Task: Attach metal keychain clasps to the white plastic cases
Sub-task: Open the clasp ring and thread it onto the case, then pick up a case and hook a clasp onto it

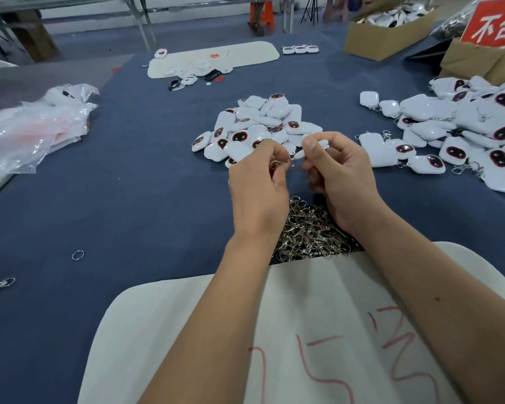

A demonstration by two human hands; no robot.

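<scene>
Above the blue worktop's middle, the left hand (257,176) pinches a metal clasp (278,164) while the right hand (340,173) grips a white case (309,148) — brought close together, likely to hook them. Loose clasps (306,231) lie heaped just beneath for easy reach; finished cases (461,132) pile toward the right edge.

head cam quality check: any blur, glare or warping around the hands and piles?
Head view: left hand and right hand fairly sharp, the clasp between them small and soft; glare spots on the right case pile and plastic bags; wide-angle bending at the edges; lighting soft and even.
</scene>
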